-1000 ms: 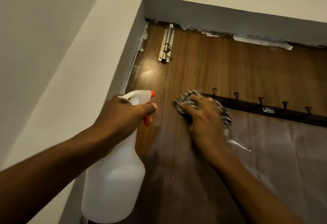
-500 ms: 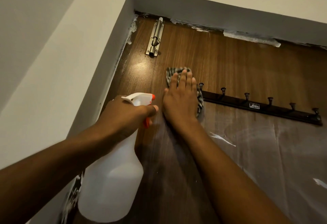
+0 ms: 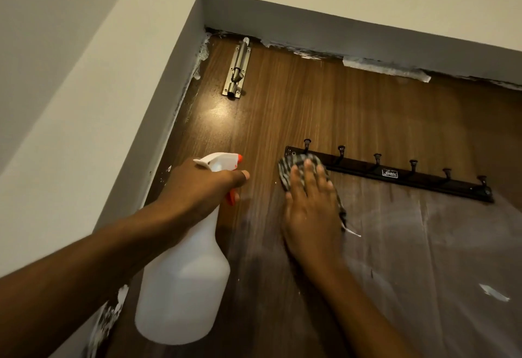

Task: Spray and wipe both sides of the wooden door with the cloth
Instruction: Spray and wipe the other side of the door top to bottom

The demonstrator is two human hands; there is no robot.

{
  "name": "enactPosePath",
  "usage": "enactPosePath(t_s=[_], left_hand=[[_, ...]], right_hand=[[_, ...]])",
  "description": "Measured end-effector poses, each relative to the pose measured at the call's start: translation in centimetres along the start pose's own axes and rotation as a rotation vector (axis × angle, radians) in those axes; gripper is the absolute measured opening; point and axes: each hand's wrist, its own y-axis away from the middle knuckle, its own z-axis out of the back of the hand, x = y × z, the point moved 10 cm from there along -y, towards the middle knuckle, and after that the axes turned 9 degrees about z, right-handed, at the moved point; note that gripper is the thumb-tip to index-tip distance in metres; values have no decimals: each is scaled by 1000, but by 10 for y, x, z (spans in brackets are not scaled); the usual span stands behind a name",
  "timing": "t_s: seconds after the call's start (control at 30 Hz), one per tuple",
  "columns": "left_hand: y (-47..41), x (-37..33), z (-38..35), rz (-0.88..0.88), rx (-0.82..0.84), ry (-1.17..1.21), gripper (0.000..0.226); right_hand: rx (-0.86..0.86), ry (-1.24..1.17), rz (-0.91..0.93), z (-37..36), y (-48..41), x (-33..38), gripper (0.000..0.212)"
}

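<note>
- The cloth [image 3: 286,172] is pressed flat on the wooden door [image 3: 310,103] by the right hand [image 3: 309,210], fingers straight, at the left end of the hook rail [image 3: 395,172].
- The spray bottle [image 3: 183,287] is gripped at its neck by the left hand [image 3: 197,188], left of the hook rail.
- Hazy streaks are seen below the rail's left end, so this face is judged partly wiped.
- The door's other side, which is not shown, is presumably left.

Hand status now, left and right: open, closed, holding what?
Left hand: closed round the neck of the white plastic spray bottle.
Right hand: open, flat fingers pressing the grey checked cloth on the brown wooden door.
</note>
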Motion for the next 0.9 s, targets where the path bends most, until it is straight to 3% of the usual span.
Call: enactPosePath(t_s=[0.1, 0.27, 0.33, 0.43, 0.53, 0.63, 0.77, 0.83, 0.9], left_hand=[[-1, 2, -10, 12, 20, 11, 55], [10, 0, -39, 26, 41, 34, 53], [15, -1, -52, 35, 57, 77, 55], [22, -3, -73, 35, 109, 116, 52], [22, -4, -89, 58, 116, 127, 57], [26, -9, -104, 53, 127, 147, 65], [38, -17, -131, 41, 129, 157, 37], [45, -16, -139, 46, 125, 157, 28], [53, -17, -150, 41, 136, 125, 42]], right_hand=[[-62, -24, -11, -5, -18, 13, 54], [53, 12, 327, -4, 39, 7, 53], [77, 53, 266, 8, 50, -35, 51], [34, -16, 21, 23, 36, -93, 51], [-20, -3, -69, 15, 12, -88, 52], [-21, -37, 70, 7, 11, -55, 53], [42, -64, 396, 12, 48, -48, 46], [87, 18, 386, 18, 68, -79, 47], [102, 45, 222, 27, 75, -136, 51]])
